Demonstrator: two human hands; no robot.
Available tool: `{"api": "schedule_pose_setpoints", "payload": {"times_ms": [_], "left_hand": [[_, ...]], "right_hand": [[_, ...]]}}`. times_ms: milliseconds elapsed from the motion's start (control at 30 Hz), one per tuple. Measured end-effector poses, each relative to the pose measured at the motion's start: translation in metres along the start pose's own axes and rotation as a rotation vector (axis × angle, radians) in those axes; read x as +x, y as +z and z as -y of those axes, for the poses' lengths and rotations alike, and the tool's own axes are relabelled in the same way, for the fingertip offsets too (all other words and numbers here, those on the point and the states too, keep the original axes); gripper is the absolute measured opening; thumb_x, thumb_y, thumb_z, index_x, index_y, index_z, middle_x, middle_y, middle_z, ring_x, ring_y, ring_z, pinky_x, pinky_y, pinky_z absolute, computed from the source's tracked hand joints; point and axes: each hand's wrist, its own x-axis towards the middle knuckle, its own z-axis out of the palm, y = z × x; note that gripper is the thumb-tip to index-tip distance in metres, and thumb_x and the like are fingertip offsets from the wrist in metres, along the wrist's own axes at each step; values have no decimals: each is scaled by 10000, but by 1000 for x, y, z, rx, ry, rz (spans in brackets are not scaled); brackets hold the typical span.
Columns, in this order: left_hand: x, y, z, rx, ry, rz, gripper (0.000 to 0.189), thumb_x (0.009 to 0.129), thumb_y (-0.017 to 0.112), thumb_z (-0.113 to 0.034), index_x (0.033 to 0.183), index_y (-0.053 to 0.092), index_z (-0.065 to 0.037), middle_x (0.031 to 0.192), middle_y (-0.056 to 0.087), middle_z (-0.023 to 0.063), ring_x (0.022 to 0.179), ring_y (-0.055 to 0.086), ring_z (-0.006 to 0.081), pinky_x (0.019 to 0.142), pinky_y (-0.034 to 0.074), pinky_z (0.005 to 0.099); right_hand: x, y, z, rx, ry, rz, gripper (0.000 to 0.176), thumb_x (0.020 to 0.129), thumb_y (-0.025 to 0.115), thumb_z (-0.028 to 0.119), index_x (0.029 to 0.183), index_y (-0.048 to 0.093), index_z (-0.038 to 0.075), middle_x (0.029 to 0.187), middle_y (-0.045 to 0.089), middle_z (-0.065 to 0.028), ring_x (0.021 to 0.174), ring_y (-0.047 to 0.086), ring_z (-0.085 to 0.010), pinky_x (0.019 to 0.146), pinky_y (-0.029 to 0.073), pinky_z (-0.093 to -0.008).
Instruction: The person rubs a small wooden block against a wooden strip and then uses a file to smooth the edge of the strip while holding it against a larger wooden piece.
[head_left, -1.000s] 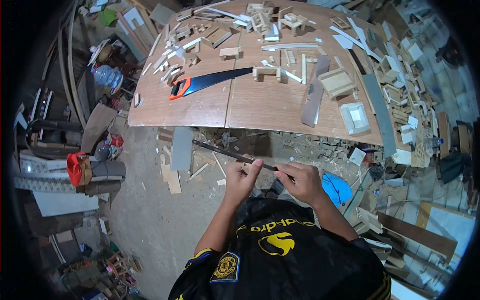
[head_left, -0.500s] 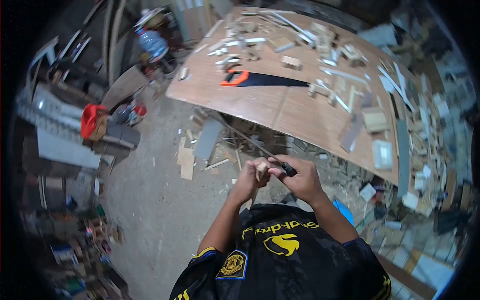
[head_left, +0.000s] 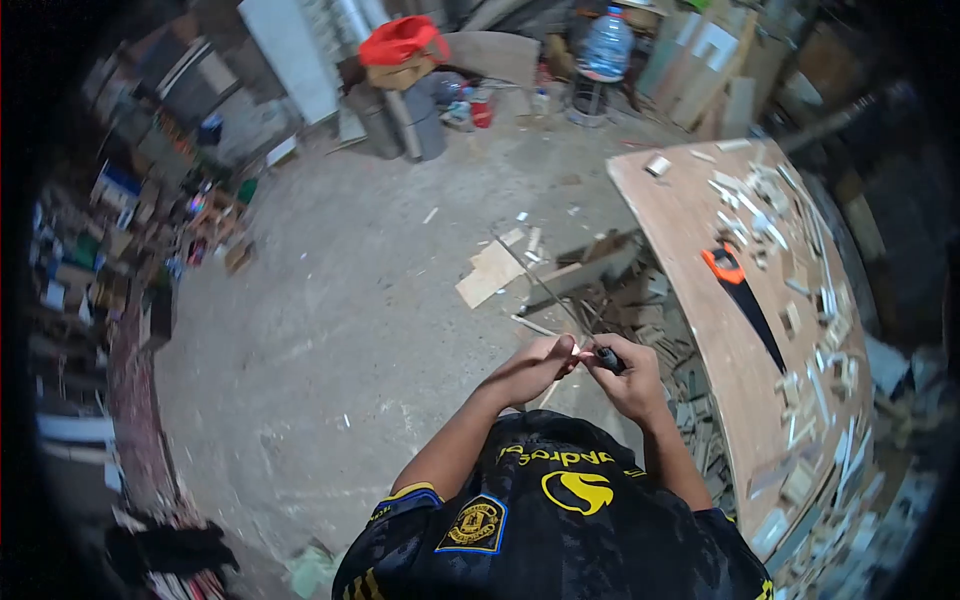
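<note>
Close in front of the chest, my left hand (head_left: pixel 540 370) is closed around a small piece of wood (head_left: pixel 574 350), most of which the fingers hide. My right hand (head_left: pixel 628 376) grips the black handle (head_left: pixel 609 360) of a long thin metal tool. The tool's narrow shaft (head_left: pixel 545 288) points away to the upper left, over the floor. Both hands are nearly touching, with the wood between them. A thin strip of wood shows below the hands.
To the right stands a table (head_left: pixel 665 230) with an orange-handled saw (head_left: pixel 750 305) and many wood offcuts. Scraps and a plywood piece (head_left: pixel 492 268) lie on the concrete floor. A water bottle (head_left: pixel 607 45) and a red bag (head_left: pixel 403 42) are at the back.
The view has turned left, so the table now appears further right and more floor shows. Both hands keep their hold on the wood and the tool, drawn slightly lower.
</note>
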Motion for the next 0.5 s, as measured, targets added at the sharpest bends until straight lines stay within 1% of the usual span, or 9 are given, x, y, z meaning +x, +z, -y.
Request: {"api": "schedule_pose_setpoints", "payload": {"times_ms": [67, 100, 200, 233, 267, 333, 400, 467, 500], "left_hand": [[-20, -32, 0, -19, -10, -81, 707, 995, 325, -701, 1041, 614, -58, 813, 495, -39, 700, 429, 75, 635, 397, 250], [-30, -43, -2, 24, -5, -188, 652, 1033, 310, -633, 1039, 605, -51, 832, 511, -34, 704, 442, 74, 644, 409, 243], [-54, -77, 9, 2, 13, -333, 622, 1041, 336, -605, 1076, 603, -44, 841, 515, -33, 714, 453, 69, 637, 404, 232], [-60, -82, 8, -58, 45, -401, 546, 1045, 385, -566, 1013, 577, -56, 805, 488, -37, 690, 437, 61, 612, 384, 219], [-65, -89, 12, -68, 39, -404, 546, 1045, 385, -566, 1013, 577, -56, 805, 488, -37, 690, 437, 61, 612, 384, 219], [-71, -107, 19, -3, 87, -553, 476, 1051, 424, -522, 926, 533, -75, 757, 445, -46, 649, 405, 53, 578, 357, 216], [-77, -121, 18, -85, 62, -570, 426, 1062, 442, -464, 875, 490, -84, 726, 410, -45, 618, 377, 50, 553, 331, 215], [-79, -139, 24, -262, -18, -643, 337, 1071, 475, -324, 869, 524, -60, 740, 443, -41, 665, 406, 49, 601, 366, 220], [-77, -149, 24, -261, -20, -636, 337, 1071, 475, -324, 869, 524, -60, 740, 443, -41, 665, 406, 49, 601, 366, 220]], "right_hand": [[30, 29, 1, 54, -18, 116, 161, 855, 726, 58, 998, 685, -3, 791, 673, -43, 690, 574, -87, 635, 468, -251], [44, 40, 8, 97, -34, 173, 191, 874, 683, 84, 1049, 683, 8, 839, 695, -148, 719, 668, -203, 679, 516, -306], [77, 75, 17, 156, -86, 266, 173, 894, 678, 97, 1043, 684, 9, 865, 712, -136, 745, 677, -184, 698, 522, -304], [87, 85, 16, 175, -60, 294, 178, 909, 682, 125, 1050, 688, 18, 881, 720, -134, 768, 681, -158, 705, 523, -302], [95, 94, 15, 174, -52, 303, 178, 909, 682, 125, 1050, 688, 18, 881, 720, -134, 768, 681, -158, 705, 523, -302], [114, 107, 11, 148, 8, 391, 171, 902, 701, 94, 1038, 692, -8, 906, 720, -102, 809, 669, -146, 736, 520, -295], [131, 121, -2, 155, -4, 406, 181, 911, 701, 113, 1051, 695, -2, 915, 721, -102, 800, 662, -153, 732, 519, -296], [152, 130, -9, 85, 46, 442, 195, 911, 714, 199, 1031, 720, 46, 868, 717, -146, 703, 660, -228, 682, 520, -341], [161, 141, -23, 157, 28, 422, 211, 911, 719, 230, 1019, 722, 50, 857, 714, -147, 706, 658, -232, 686, 518, -347]]}}
